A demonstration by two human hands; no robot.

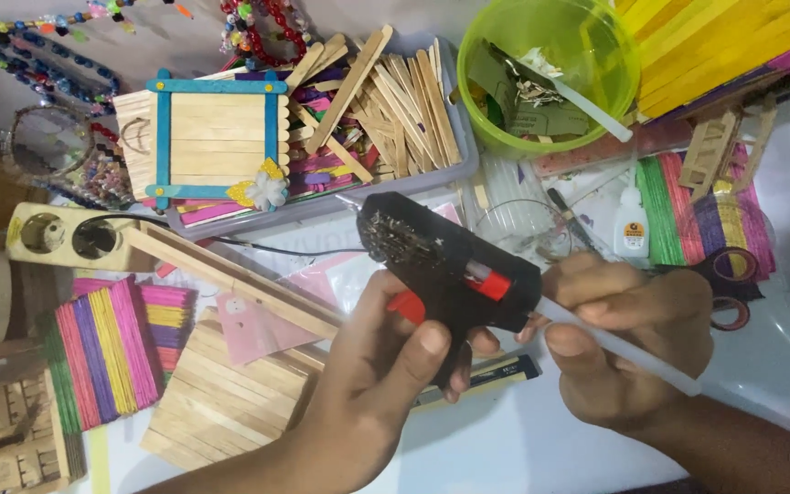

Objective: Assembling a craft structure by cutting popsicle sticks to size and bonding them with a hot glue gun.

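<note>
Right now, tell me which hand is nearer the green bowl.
Right. The right hand, pinching the clear glue stick, sits below the green bowl. The left hand, gripping the black glue gun, is farther down and to the left.

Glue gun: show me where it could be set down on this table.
The barest room is the white tabletop at the near edge, between the left hand and right hand holding the glue gun. Another patch lies far right, below the scissors. Crowded: stick tray, green bowl, and coloured stick bundles on the left.
</note>
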